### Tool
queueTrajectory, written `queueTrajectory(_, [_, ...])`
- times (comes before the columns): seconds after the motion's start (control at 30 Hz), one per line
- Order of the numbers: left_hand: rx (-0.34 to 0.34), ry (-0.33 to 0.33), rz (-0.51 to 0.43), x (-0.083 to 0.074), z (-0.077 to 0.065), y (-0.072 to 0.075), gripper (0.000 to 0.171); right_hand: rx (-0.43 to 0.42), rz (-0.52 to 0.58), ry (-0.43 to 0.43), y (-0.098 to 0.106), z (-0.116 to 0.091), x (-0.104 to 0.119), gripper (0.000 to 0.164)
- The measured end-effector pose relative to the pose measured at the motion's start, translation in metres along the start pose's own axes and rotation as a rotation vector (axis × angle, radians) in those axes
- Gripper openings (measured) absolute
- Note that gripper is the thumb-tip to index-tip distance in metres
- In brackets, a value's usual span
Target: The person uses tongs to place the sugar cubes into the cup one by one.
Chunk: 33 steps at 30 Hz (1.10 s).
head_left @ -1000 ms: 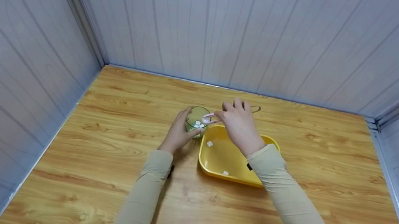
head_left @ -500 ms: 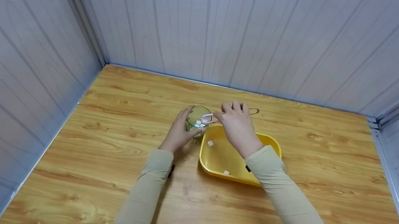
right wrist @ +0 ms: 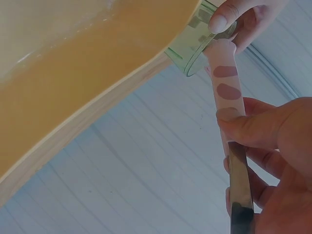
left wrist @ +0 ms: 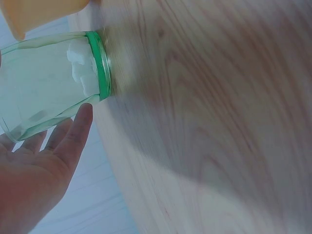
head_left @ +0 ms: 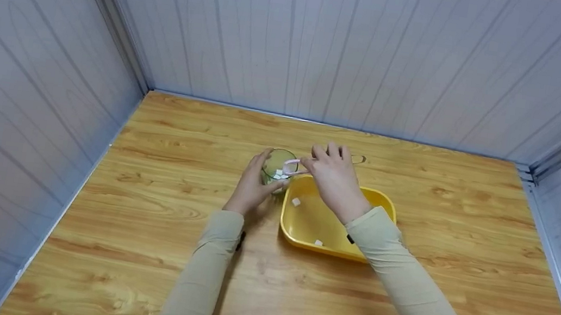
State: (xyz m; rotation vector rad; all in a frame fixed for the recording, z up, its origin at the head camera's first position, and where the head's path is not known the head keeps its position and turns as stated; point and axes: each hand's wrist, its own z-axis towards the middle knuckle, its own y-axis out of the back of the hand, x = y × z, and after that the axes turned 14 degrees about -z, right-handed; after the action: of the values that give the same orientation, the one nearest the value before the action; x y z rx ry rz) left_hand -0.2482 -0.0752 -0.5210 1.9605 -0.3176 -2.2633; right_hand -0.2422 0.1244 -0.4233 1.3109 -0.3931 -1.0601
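Note:
My left hand holds a clear green-tinted glass, thumb on the near side and fingers around the far left. Several white cubes lie in the glass. In the left wrist view, the glass shows a green band near its base, with the fingers along its side. My right hand pinches a pair of tongs with pale pink ends and a metal body. Their tips are at the right of the glass's rim in the head view; whether a cube is between them I cannot tell.
A yellow tray stands right of the glass, under my right forearm. One white cube lies near its left side, another near its front edge. Light panel walls enclose the wooden table.
The right hand and tongs have shifted slightly, with the rear end of the tongs a little lower. The left hand still holds the glass in the same place.

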Motion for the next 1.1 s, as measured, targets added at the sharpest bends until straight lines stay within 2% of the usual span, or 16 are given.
queueTrajectory(0.17, [0.004, -0.009, 0.003, 0.000, -0.001, -0.001, 0.086, -0.018, -0.005, 0.002, 0.000, -0.002, 0.000, 0.022])
queueTrajectory(0.47, [0.003, -0.015, 0.006, 0.001, -0.001, -0.001, 0.085, 0.009, 0.004, -0.001, 0.002, -0.003, 0.000, 0.029])
queueTrajectory(0.93, [-0.006, 0.017, -0.006, -0.002, -0.001, -0.001, 0.084, 0.036, 0.049, -0.034, 0.006, -0.008, -0.007, 0.035])
queueTrajectory(1.1, [-0.006, 0.003, -0.004, -0.001, -0.002, -0.001, 0.084, 0.046, 0.052, -0.038, 0.009, -0.013, -0.011, 0.036])
